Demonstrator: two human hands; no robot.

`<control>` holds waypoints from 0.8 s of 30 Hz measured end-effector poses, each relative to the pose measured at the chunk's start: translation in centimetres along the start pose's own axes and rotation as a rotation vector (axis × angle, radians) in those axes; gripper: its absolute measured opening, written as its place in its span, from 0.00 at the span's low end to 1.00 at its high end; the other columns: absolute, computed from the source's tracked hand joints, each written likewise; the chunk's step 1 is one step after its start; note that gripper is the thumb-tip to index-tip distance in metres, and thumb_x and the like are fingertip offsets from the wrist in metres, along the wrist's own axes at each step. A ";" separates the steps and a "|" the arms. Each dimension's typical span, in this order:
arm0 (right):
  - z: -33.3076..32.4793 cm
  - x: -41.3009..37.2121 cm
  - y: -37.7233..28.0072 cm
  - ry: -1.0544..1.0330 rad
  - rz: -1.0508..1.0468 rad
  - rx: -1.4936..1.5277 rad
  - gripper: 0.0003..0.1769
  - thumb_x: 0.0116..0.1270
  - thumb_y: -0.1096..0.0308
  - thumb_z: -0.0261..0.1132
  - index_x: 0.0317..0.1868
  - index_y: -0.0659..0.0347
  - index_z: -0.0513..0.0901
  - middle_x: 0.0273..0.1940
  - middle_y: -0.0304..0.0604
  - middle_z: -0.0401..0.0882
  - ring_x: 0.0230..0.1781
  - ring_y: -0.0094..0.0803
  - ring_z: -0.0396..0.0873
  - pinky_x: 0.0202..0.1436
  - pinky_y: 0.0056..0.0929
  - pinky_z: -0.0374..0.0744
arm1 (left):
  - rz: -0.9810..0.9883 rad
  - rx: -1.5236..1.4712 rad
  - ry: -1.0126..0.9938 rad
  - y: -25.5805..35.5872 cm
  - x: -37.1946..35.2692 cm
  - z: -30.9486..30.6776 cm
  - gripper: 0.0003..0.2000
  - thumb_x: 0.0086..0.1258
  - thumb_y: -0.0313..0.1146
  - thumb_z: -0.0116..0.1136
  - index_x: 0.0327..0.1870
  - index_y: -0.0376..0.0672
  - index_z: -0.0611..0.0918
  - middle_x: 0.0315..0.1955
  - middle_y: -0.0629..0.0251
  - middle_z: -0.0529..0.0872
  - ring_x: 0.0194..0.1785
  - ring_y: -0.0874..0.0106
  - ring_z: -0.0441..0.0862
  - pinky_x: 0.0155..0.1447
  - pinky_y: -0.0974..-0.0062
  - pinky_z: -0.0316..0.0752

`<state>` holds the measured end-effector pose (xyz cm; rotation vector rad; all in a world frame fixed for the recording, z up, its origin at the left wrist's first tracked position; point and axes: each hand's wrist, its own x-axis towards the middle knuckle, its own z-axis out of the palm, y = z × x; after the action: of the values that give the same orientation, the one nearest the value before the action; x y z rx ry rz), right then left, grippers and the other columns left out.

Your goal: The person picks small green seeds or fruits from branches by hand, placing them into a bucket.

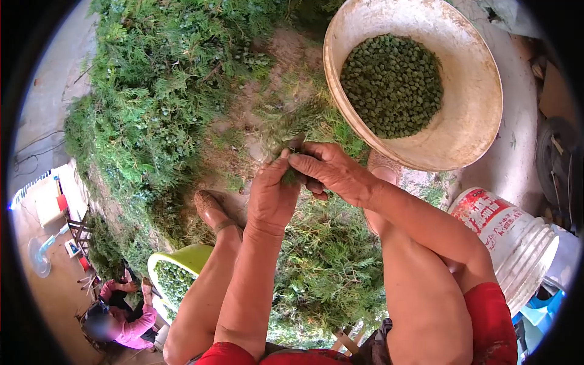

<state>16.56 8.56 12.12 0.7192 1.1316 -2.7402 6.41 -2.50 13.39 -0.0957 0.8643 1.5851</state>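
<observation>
Between my knees and the heap in front of me, my 2 hands meet over 1 conifer sprig (293,177), which sits low in the middle of the view, just this side of the basin's near rim. Judging by what lies around me, the picking is partly done. The white basin (476,103) beyond my right hand holds a thick layer of small green cones (392,85) that covers its bottom but leaves most of the wall bare. The big pile of conifer branches (158,91) stretching away to my left looks unpicked, and more cut branches (328,261) lie under my forearms, so I reckon far more is left than finished. My left hand (271,196) is closed, thumb and fingertips pinched together around the lower part of the sprig. My right hand (330,173) is closed too, its fingers curled over the top of the same sprig and touching the tips of my left. Whether a cone sits between my right fingertips I cannot tell, since the fingers hide it. A white bucket (514,234) stands by my right thigh.
</observation>
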 end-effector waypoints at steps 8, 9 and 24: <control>-1.4 -0.4 0.2 0.032 0.083 0.072 0.12 0.66 0.62 0.53 0.32 0.63 0.74 0.19 0.35 0.67 0.14 0.15 0.60 0.13 0.17 0.59 | 0.187 0.137 0.407 -2.0 1.2 -0.3 0.11 0.69 0.25 0.48 0.49 0.32 0.74 0.37 0.58 0.81 0.38 0.63 0.80 0.43 0.66 0.78; -1.4 -0.8 -0.1 0.011 0.117 0.037 0.11 0.65 0.63 0.52 0.31 0.63 0.74 0.19 0.36 0.67 0.14 0.15 0.60 0.13 0.17 0.59 | 0.239 0.084 0.490 -1.6 1.6 -1.4 0.10 0.68 0.26 0.49 0.48 0.32 0.74 0.37 0.57 0.81 0.39 0.64 0.80 0.46 0.69 0.77; -5.7 -3.3 2.3 0.324 0.233 0.121 0.21 0.63 0.47 0.62 0.26 0.54 0.69 0.23 0.33 0.67 0.16 0.16 0.59 0.16 0.16 0.59 | 0.693 2.093 0.469 8.9 15.0 -7.1 0.23 0.60 0.19 0.48 0.59 0.46 0.71 0.60 0.48 0.70 0.44 0.53 0.81 0.43 0.62 0.76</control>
<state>22.28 10.56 8.63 1.2610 0.8667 -2.5710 -7.82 6.21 4.61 1.4587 2.6580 0.4434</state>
